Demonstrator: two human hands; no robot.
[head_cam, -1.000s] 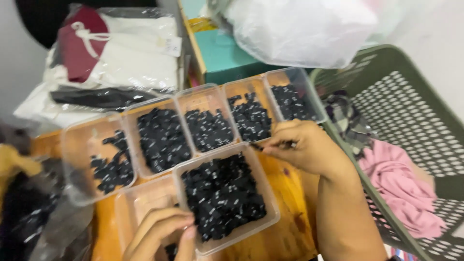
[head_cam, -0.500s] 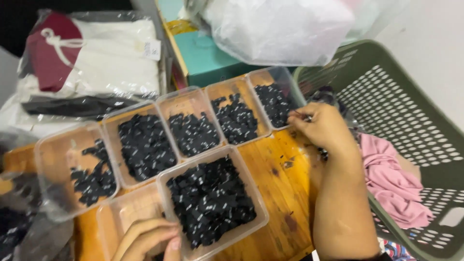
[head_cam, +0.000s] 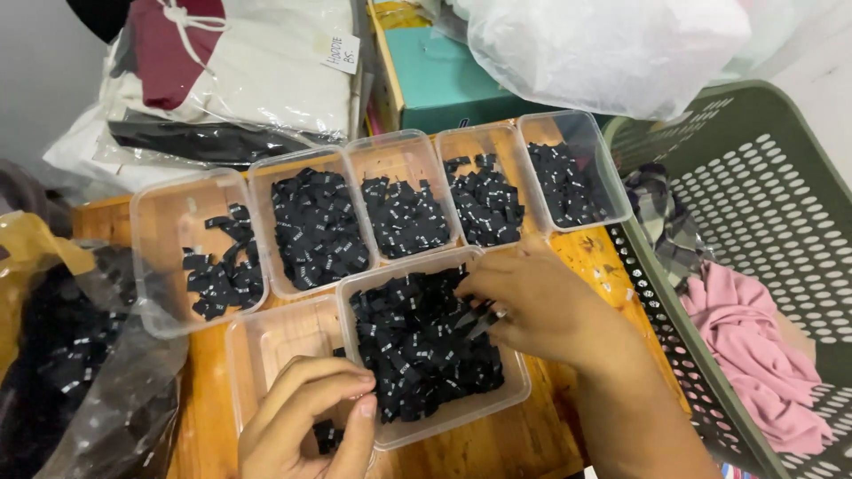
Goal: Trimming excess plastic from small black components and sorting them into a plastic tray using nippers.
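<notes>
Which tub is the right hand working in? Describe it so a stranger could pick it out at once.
Start at the wooden table beside the green laundry basket. A row of five clear tubs of small black tags runs along its far side. The front tub sits nearer the person, under the right hand, and is heaped with the most tags, unlike the nearly empty tub on its left.
</notes>
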